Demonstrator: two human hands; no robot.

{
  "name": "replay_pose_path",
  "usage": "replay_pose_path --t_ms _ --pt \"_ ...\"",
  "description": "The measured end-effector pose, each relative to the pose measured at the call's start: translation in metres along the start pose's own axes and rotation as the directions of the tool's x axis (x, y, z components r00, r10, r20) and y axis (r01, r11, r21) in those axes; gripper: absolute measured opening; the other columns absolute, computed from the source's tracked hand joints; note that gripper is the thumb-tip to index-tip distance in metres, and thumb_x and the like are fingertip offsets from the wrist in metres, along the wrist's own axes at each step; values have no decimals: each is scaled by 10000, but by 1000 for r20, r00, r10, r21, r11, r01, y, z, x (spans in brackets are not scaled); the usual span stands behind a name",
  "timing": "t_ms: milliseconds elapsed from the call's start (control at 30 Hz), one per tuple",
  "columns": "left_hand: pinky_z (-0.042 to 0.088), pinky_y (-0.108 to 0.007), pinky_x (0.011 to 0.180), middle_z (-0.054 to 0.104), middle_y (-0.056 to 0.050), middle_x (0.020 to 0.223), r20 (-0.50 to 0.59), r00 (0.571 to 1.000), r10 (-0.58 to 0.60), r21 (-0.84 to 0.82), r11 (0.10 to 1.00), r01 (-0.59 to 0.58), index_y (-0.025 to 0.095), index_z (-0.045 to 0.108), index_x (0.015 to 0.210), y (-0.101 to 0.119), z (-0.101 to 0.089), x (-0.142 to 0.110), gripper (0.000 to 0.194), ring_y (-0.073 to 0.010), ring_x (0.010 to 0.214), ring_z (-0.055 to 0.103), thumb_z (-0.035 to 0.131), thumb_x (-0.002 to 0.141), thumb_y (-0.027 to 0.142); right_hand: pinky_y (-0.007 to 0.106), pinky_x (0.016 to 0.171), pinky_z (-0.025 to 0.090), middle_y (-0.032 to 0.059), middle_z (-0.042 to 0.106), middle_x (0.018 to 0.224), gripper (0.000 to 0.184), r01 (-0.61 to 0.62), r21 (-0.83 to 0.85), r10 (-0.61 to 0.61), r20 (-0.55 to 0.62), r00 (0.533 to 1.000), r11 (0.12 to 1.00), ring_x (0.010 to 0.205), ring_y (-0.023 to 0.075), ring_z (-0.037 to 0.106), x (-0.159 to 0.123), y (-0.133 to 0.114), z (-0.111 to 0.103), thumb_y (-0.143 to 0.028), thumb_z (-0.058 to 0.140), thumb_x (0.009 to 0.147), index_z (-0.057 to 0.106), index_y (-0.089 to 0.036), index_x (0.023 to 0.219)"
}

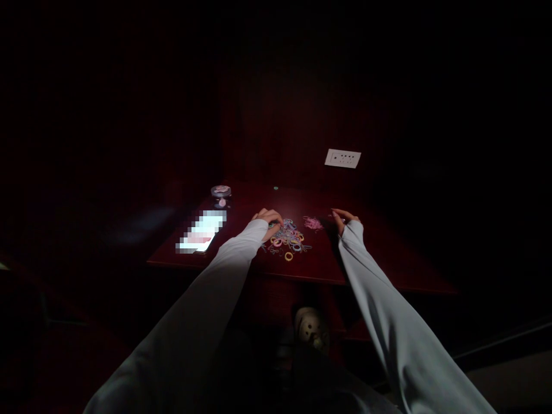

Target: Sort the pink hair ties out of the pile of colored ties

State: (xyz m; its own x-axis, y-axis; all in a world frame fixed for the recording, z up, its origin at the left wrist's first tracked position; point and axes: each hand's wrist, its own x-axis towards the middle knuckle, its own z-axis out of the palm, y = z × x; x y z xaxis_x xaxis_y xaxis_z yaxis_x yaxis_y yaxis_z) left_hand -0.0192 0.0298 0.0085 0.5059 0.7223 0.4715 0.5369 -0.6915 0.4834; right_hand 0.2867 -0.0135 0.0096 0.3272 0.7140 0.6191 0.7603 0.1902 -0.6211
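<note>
Left hand (268,219): near frame centre, back up, reaching over left edge of the mixed band pile (290,236).
Left fingers (274,215): bent, angled down and right, tips at the bands. Actual grip on a band: cannot tell, too small and dim.
Right hand (346,222): right of centre, just right of the pink band pile (313,223), apart from it.
Right fingers (342,213): index extended toward frame left, thumb close beneath. Whether tips meet or pinch anything: cannot tell.
Mixed band pile: centre of frame, between the hands, nearer the left; loose heap of blue, pink, yellow and pale rings and strands.
Pink band pile: small, just right of the mixed heap, between it and right hand.
Yellow ring (288,256): lying flat at lower edge of the mixed heap.
Green ring (276,188): alone, above the heap, toward far side of the table (388,261).
Phone (203,229): left of centre, flat, screen bright, content pixelated.
Jar (221,197): just above phone, upright, pinkish decoration on lid.
Wall outlet (342,158): white, upper right of centre.
Sleeves (235,256): pale grey, long, both arms, rising from lower corners.
Tan object (309,328): bottom centre, below table edge, rounded, dark holes; identity unclear.
</note>
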Motion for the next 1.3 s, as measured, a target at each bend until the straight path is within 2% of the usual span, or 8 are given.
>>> replay_pose_path --t_ms 100,267,400,567,700,800,967,1300 --pt "415 -406 1068 749 -14 1156 1 1000 8 -21 1000 -8 250 749 924 -2 1 0 176 -227 1126 575 590 922 175 412 863 524 130 737 904 585 -30 -58 29 -13 999 998 843 252 649 -3 -1 -2 -669 584 910 835 -179 1107" --pt "399 -412 1080 749 -14 1152 7 1000 -2 -34 999 2 250 742 920 -2 0 -1 172 -227 1127 572 595 914 161 425 961 470 117 695 1007 488 57 -185 -34 125 992 981 1000 271 614 -6 -12 15 -598 586 950 824 -250 1194" --pt "398 -403 1067 748 -14 1148 -2 1000 -1 -25 1000 1 246 742 926 -2 0 -2 175 -225 1117 570 587 924 164 435 999 442 124 681 1105 510 -14 -232 28 58 998 973 1058 276 595 -2 -8 18 -605 547 973 795 -260 1255" --pt "405 -394 1042 748 -13 1150 -19 1000 -1 -12 1000 0 246 746 920 -3 2 -1 173 -228 1117 568 588 932 177 422 974 427 117 726 1031 566 -57 -163 54 -20 998 985 1002 256 589 0 -3 14 -559 358 1055 750 -236 1306" --pt "408 -411 1032 745 -15 1172 -38 999 -25 10 1000 25 248 757 939 -2 2 0 164 -241 1120 566 609 920 180 433 970 402 100 722 973 493 -45 -187 31 -75 997 981 973 256 561 -4 -8 14 -533 419 1037 785 -252 1209" --pt "408 -422 1043 744 -12 1180 -51 998 -35 15 999 36 254 757 945 -1 2 1 164 -241 1124 566 613 917 178 428 940 398 90 739 994 388 122 -174 -117 39 992 977 996 273 536 -9 -19 17 -488 505 1012 794 -281 1165" --pt "414 -421 1054 735 -7 1197 -34 999 -4 16 1000 5 271 767 986 -1 4 3 195 -243 1135 563 632 896 163 443 957 409 69 752 1013 255 329 -63 -296 303 906 942 1020 280 538 -20 -44 32 -441 628 964 813 -291 1057" --pt "431 -399 1040 725 -26 1169 34 993 117 -6 993 -117 277 807 998 -8 12 4 175 -231 1105 568 678 898 214 439 984 445 42 738 1015 182 312 21 -286 459 841 950 1037 268 540 -28 -58 33 -391 749 882 820 -312 1030"
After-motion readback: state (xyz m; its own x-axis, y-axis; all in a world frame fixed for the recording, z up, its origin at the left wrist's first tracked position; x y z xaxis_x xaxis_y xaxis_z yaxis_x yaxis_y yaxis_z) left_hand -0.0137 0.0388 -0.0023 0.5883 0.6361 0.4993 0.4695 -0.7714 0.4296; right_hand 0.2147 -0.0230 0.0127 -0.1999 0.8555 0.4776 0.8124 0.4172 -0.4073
